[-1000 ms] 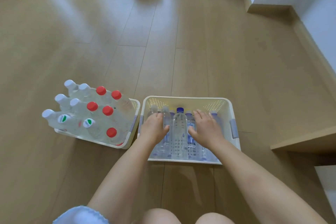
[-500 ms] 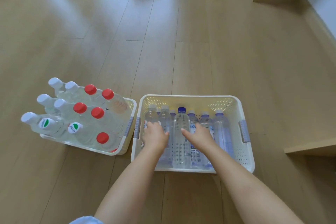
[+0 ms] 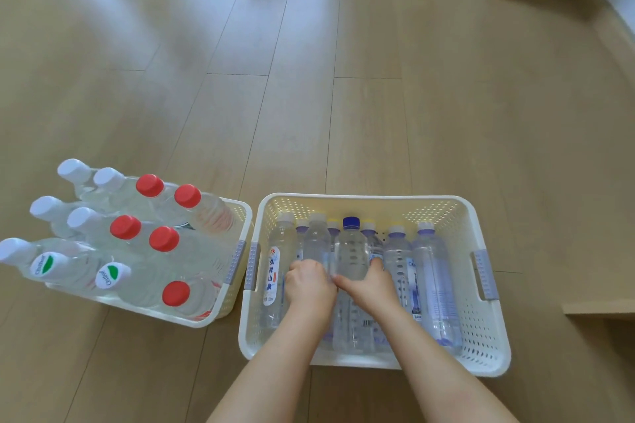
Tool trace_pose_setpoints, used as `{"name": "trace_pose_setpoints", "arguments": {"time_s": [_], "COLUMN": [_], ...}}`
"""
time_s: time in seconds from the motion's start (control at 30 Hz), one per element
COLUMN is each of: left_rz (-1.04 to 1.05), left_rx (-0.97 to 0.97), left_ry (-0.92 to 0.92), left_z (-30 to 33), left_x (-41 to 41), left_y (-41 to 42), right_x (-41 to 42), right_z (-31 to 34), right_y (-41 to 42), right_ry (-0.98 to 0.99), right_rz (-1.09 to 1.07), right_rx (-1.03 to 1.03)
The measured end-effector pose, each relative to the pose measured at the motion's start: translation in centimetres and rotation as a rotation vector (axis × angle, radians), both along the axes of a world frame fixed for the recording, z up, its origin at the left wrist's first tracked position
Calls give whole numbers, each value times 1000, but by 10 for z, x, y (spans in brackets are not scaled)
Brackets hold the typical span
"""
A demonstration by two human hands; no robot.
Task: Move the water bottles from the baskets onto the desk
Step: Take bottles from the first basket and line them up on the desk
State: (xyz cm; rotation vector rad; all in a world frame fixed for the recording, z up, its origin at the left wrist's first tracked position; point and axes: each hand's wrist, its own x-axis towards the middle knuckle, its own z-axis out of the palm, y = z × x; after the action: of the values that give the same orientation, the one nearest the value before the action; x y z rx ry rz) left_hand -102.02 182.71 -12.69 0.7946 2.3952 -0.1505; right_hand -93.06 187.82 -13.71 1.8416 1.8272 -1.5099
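Head view: both hands reach into the right basket (image 3: 488,364) on the floor. The left hand (image 3: 309,283) and right hand (image 3: 369,285) wrap neighbouring upright water bottles (image 3: 350,252) (packed tight). Lifting could drag or topple adjacent bottles.

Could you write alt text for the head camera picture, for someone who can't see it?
Both hands, left hand and right hand, reach into a white basket of water bottles, around a blue-capped bottle. A second basket of bottles sits beside it on wood floor.
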Motion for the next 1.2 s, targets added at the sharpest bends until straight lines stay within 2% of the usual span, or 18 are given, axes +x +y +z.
{"name": "trace_pose_setpoints", "arguments": {"time_s": [0.2,0.33,0.47,0.53,0.63,0.73,0.93,1.2], "left_rz": [183,223,305,380,543,614,594,495], "left_rx": [148,179,244,318,488,595,672,711], "left_ry": [-206,-226,-321,-441,-716,-862,-993,-951], "left_z": [-5,1,7,7,18,39,133,343], "left_x": [-4,-5,-5,-8,-11,-16,-16,-1], "left_y": [-3,-3,-11,-17,-24,-25,-24,-13], "right_x": [20,29,34,37,46,51,55,76], "right_z": [1,3,7,14,30,48,137,345], "right_y": [2,4,-2,-2,1,9,26,39], "right_ry": [158,247,284,301,399,466,574,610], "right_rz": [-165,-278,-345,-371,-356,-314,-271,-318], "right_rx": [-64,-140,-139,-134,-132,-120,-71,-9]}}
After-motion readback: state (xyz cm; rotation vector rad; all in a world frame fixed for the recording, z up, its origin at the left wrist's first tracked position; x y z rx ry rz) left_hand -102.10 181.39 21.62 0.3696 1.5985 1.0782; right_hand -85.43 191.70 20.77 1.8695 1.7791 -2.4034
